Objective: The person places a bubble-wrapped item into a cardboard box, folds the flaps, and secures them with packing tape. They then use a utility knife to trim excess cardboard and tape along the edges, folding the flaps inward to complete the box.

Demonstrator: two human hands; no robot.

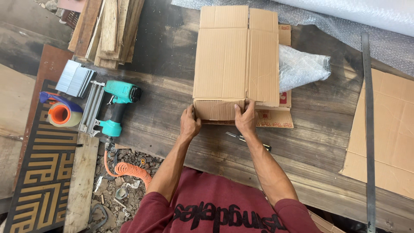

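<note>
I am watching both hands gripping the near end of the cardboard box, which is lying on the dark wooden surface with its long axis running toward 12 o'clock. The left hand is curling around the near-left corner, and the right hand is pressing the flap.

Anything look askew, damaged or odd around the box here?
Little stands out. The box sits squarely, flaps shut, left hand and right hand on its near end. A bubble-wrapped bundle pokes from beneath its right side, resting on flat cardboard. The nail gun lies near the table edge.
</note>
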